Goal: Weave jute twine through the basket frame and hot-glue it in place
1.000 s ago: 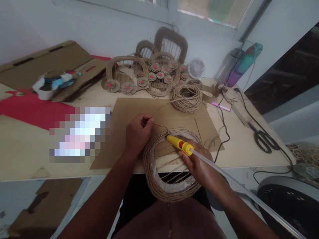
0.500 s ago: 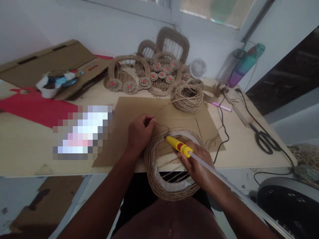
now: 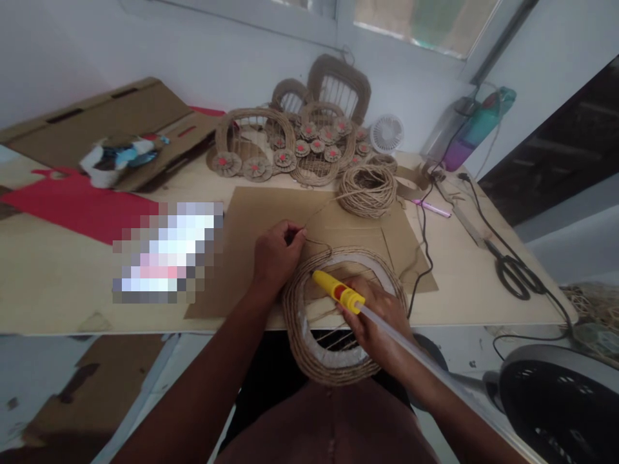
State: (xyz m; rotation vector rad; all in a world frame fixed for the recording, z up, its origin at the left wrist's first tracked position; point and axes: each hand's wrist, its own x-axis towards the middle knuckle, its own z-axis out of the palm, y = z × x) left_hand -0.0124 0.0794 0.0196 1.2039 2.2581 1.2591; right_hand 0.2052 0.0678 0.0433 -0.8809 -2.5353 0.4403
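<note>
Here, the right hand point(image 3: 374, 322) is clenched around a yellow glue gun point(image 3: 336, 291). Its long axis runs from lower right to upper left, with the nozzle pointing up-left over the inside of the twine-wrapped ring point(image 3: 294, 322). A clear glue stick point(image 3: 411, 351) trails back to the lower right. The ring lies flat, partly on the near edge of the surface point(image 3: 58, 290) and partly over the person's lap. The left hand point(image 3: 275, 254) pinches a twine strand point(image 3: 314, 243) just beside the ring's far-left rim. The strand leads to a twine ball point(image 3: 366, 190) on a cardboard sheet point(image 3: 271, 212). Farther back stand finished twine baskets point(image 3: 294, 138), a small fan point(image 3: 387, 133) and a bottle point(image 3: 476, 125) under a window point(image 3: 425, 22). Scissors point(image 3: 515, 274) lie at the right and a red sheet point(image 3: 82, 206) at the left.
</note>
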